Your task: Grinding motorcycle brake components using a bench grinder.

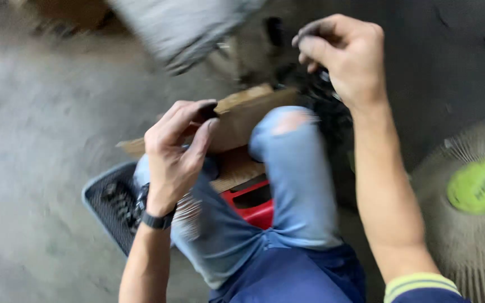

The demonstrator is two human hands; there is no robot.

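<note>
Down at floor level, everything's blurred by motion, so details are loose. Biggest thing in view is the concrete floor (35,129), grey and streaked. At four o'clock sits a round fan grille (478,235) with a green hub. Centre frame, the person's knees in pale ripped jeans (296,179) straddle a red stool (254,202). At eight o'clock a dark mesh tray (110,205) lies on the floor with small dark parts in it.

A brown cardboard piece (242,115) lies across the knees, and the left hand (175,154), watch on the wrist, has its fingers curled at the near edge, thumb and forefinger seeming to pinch a small dark bit; I can't tell for sure. Up at one o'clock the right hand (346,56) is bunched, fingertips pinched on something small and dark above a black tangled cluster (318,98).

Risk, as I judge it: whatever those fingertips pinch is tiny, so a slip could drop it into the tangle, and the cardboard could slide off the knees.
</note>
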